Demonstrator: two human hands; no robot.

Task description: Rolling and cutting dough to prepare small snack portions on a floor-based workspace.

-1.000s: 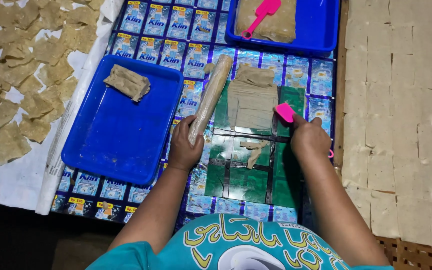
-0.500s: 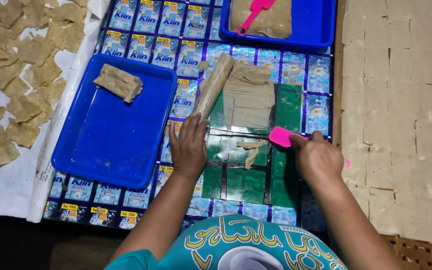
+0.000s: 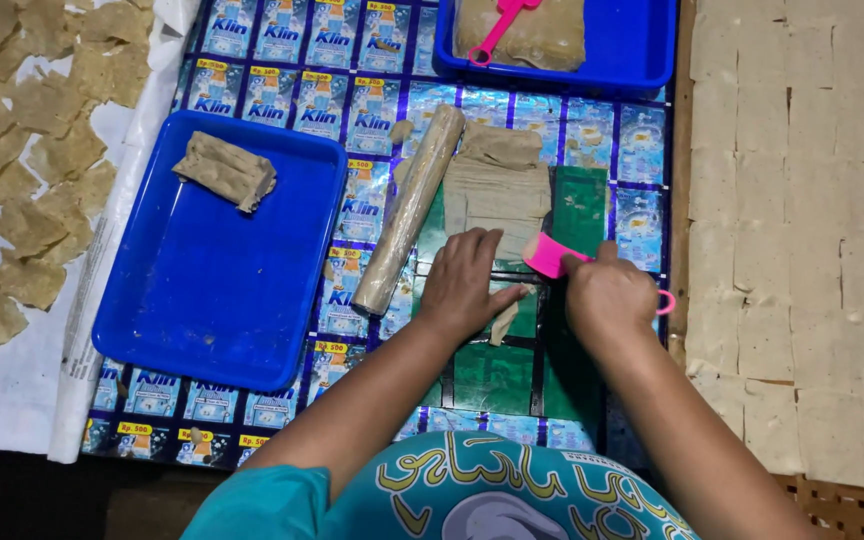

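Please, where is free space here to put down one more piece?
The near blue tray is bare below its dough stack. The far tray is filled. Between rolling pin and right hand it is crowded with the dough sheet and left hand.

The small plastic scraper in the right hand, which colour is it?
Bright pink: the small plastic scraper held by the right hand, seen best in the head view.

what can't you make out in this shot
Head view only:
- Most of the pink scraper is hidden inside the right hand.
- The dough strip is partly covered by the left hand.
- The top blue tray is cut off by the upper edge.
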